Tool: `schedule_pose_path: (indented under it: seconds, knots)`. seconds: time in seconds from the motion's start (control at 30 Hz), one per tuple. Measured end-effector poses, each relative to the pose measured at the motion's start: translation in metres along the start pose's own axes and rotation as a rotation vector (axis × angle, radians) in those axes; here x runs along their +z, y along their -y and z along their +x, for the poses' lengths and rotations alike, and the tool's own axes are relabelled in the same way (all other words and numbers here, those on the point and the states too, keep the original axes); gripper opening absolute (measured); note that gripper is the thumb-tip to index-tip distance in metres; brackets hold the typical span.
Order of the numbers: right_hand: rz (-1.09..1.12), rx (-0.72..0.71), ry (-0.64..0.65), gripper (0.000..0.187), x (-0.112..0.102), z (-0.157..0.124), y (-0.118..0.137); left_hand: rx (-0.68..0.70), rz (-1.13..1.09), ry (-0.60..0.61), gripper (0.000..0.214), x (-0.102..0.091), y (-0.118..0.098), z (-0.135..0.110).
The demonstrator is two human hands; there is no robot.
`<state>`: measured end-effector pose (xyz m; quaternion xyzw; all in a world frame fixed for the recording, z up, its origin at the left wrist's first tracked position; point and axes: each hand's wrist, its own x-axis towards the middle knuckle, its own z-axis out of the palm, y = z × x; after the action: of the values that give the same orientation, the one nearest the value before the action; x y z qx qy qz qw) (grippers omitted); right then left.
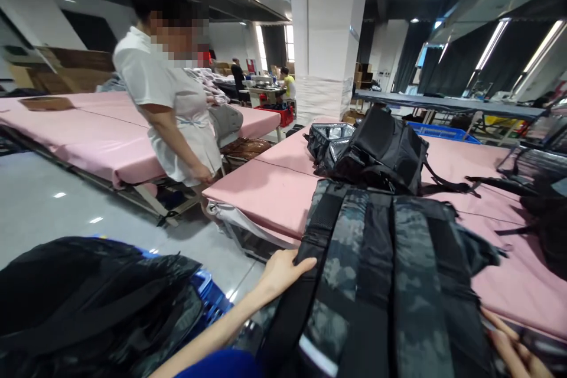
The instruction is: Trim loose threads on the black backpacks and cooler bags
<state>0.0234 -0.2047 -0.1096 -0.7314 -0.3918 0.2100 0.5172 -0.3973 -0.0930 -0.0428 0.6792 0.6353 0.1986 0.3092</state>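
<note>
A black and dark camouflage backpack (376, 266) fills the lower middle of the head view, its padded shoulder straps facing up. My left hand (283, 271) grips its left edge, thumb lying over the front and the other fingers hidden behind. At the lower right, my right hand (509, 339) has its fingers curled at the opposite edge, partly cut off by the frame. Just beyond the backpack's top stands another black bag (381, 147), and beside that an open bag with a silver lining (332, 133).
Pink-covered tables (270, 189) stand ahead and to the left. A person in white (163, 100) is between them. At lower left, dark bags (88, 301) lie over a blue crate (212, 295). More black bags (544, 218) are at the right. A white pillar (325, 35) rises behind.
</note>
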Motion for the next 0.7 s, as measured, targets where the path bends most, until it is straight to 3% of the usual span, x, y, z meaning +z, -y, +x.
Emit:
schedule_pose_path:
  seconds: [0.17, 0.3, 0.4, 0.5, 0.6, 0.7]
  knots:
    - [-0.113, 0.117, 0.012, 0.055, 0.006, 0.017, 0.021, 0.047, -0.052, -0.017, 0.043, 0.012, -0.005, 0.029]
    - [-0.154, -0.055, 0.006, 0.053, 0.013, 0.073, 0.052, 0.118, -0.109, -0.077, 0.047, -0.009, -0.032, 0.081]
    - [-0.296, -0.24, -0.054, 0.045, 0.044, 0.127, 0.065, 0.086, 0.035, -0.11, 0.049, -0.01, -0.052, 0.138]
    - [-0.379, -0.204, -0.053, 0.046, 0.08, 0.163, 0.059, -0.017, 0.177, -0.129, 0.048, 0.01, -0.059, 0.18]
    - [-0.405, -0.188, -0.03, 0.048, 0.092, 0.171, 0.044, -0.031, 0.182, -0.129, 0.052, 0.028, -0.056, 0.19]
    - [-0.398, -0.248, 0.015, 0.049, 0.083, 0.168, 0.034, -0.014, 0.184, -0.091, 0.058, 0.028, -0.051, 0.185]
